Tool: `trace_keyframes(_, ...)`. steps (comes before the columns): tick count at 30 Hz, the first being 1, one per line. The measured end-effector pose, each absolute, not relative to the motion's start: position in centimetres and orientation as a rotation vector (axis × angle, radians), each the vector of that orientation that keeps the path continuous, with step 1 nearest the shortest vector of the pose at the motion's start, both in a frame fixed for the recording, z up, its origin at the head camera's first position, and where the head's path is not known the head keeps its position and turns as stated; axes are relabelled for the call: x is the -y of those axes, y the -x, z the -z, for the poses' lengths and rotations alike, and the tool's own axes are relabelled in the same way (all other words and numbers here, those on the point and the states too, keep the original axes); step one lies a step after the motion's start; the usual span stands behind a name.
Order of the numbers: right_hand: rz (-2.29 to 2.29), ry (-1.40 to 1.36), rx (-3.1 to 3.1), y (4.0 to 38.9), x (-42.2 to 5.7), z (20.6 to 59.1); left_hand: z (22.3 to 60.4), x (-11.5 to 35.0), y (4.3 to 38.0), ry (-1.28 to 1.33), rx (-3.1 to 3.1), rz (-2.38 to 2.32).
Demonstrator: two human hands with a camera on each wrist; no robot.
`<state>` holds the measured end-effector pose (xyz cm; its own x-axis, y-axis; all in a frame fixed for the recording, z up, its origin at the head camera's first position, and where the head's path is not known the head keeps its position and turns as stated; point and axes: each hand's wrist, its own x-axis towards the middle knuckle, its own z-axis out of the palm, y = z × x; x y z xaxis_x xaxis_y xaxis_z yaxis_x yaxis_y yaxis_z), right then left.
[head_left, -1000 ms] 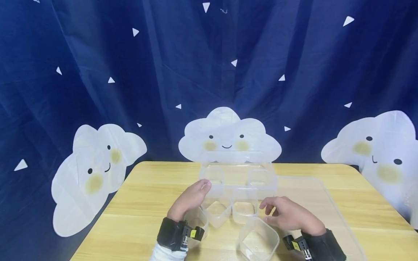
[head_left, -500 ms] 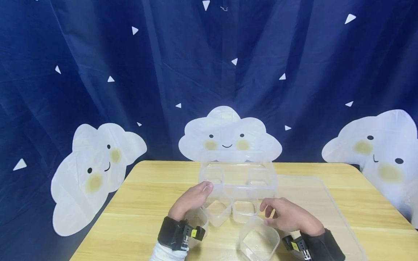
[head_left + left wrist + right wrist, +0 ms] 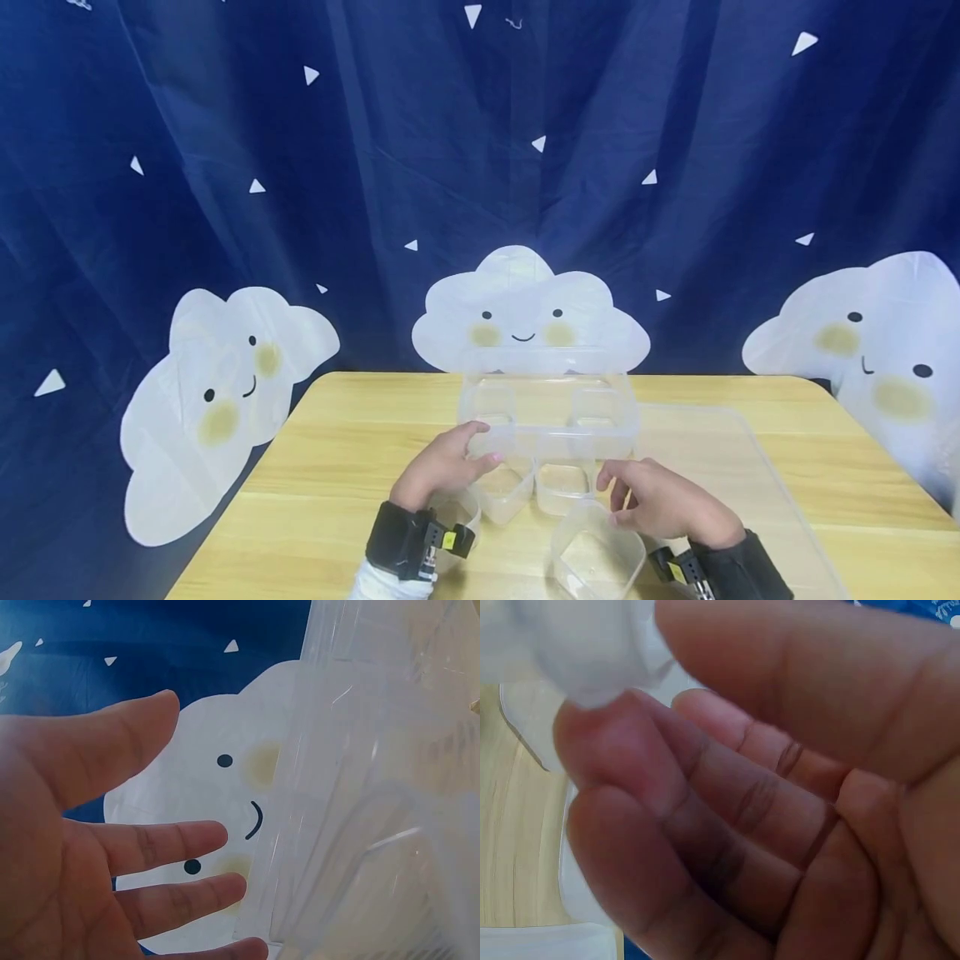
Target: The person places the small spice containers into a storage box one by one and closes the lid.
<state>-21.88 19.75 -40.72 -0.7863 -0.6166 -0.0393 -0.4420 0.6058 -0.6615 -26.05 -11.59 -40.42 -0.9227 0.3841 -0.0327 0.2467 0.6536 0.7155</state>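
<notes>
My left hand (image 3: 442, 462) is spread with straight fingers over the left side of a clear plastic container (image 3: 506, 500). In the left wrist view, its palm is bare beside clear plastic walls. My right hand (image 3: 663, 500) hovers with loosely bent fingers between a second clear container (image 3: 564, 498) and a square front container (image 3: 597, 558). In the right wrist view, a fingertip meets a blurred clear plastic corner (image 3: 592, 652), and the palm holds nothing. Another clear container (image 3: 457, 508) stands partly hidden behind my left wrist.
A larger clear box (image 3: 551, 433) with small containers inside stands at the middle back. A flat translucent lid-like panel (image 3: 720, 450) lies on the right of the wooden table (image 3: 300, 508). A blue curtain (image 3: 480, 150) with cloud prints hangs behind.
My left thumb and fingers have spread apart, and the thumb now shows over the container. My right hand has barely moved. The containers stay in place.
</notes>
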Motion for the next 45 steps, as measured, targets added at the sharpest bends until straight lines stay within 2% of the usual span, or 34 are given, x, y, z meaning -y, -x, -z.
trace_keyframes(45,0.915,0.925,-2.632,21.76,-19.75,40.16,40.84,11.34,26.27,-0.559,-2.718,-1.05)
